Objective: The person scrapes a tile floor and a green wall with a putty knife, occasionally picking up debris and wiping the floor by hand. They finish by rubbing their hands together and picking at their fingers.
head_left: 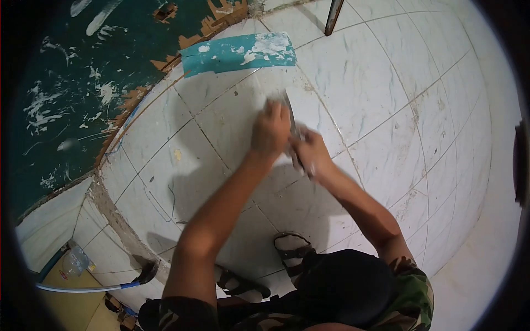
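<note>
My right hand [310,150] is closed round the lower end of a putty knife, its fingers smeared with whitish paste. The thin dark blade of the putty knife [289,107] points up and away from me. My left hand [271,129] is closed right beside the blade, fingers curled against it. What sits inside the left fingers is hidden, though something greyish shows at their tips. Both hands are above the white tiled floor [221,129] and slightly blurred.
A blue-green strip [226,55] with white smears lies ahead. Left is a dark green, paint-splashed board [66,110] with a splintered edge. A dark upright leg [333,17] stands at the top. A curved hose [88,288] and clear plastic item [76,262] are lower left. My sandalled foot [292,251] is below.
</note>
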Demonstrator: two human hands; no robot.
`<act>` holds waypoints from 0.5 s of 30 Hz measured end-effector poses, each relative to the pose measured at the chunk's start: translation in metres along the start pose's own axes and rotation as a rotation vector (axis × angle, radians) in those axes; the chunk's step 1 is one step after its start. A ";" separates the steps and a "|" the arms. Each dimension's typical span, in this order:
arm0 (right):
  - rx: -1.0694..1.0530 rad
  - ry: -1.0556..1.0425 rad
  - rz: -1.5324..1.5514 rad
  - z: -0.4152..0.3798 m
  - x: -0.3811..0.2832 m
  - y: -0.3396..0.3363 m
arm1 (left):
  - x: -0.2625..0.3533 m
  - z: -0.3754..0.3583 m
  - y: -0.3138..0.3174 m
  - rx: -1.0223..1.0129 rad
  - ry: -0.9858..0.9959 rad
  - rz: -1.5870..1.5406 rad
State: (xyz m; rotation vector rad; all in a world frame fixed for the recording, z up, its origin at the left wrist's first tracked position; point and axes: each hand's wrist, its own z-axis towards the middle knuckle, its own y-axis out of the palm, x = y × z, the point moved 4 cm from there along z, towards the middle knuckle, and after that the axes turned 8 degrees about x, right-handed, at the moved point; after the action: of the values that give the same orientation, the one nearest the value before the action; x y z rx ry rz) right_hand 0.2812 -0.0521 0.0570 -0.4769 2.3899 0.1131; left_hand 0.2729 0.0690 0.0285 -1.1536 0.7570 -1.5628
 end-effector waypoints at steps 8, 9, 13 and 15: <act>-0.022 -0.540 -0.381 -0.005 0.033 -0.004 | -0.002 -0.033 -0.028 -0.005 0.004 -0.062; -0.021 -0.546 -0.379 -0.012 0.015 -0.008 | 0.000 -0.061 -0.033 0.059 0.023 -0.043; 0.091 -0.640 -0.856 0.001 -0.053 -0.010 | 0.008 -0.142 -0.074 -0.055 -0.186 -0.222; 0.289 -1.077 -0.962 0.029 -0.093 0.006 | 0.012 -0.167 -0.097 -0.085 -0.215 -0.187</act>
State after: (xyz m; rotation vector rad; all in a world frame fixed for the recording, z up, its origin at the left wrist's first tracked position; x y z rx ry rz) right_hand 0.3623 -0.0121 0.0949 -1.0339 0.9575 -0.3268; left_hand 0.0822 0.0733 0.0606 -1.4637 0.5900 -1.5382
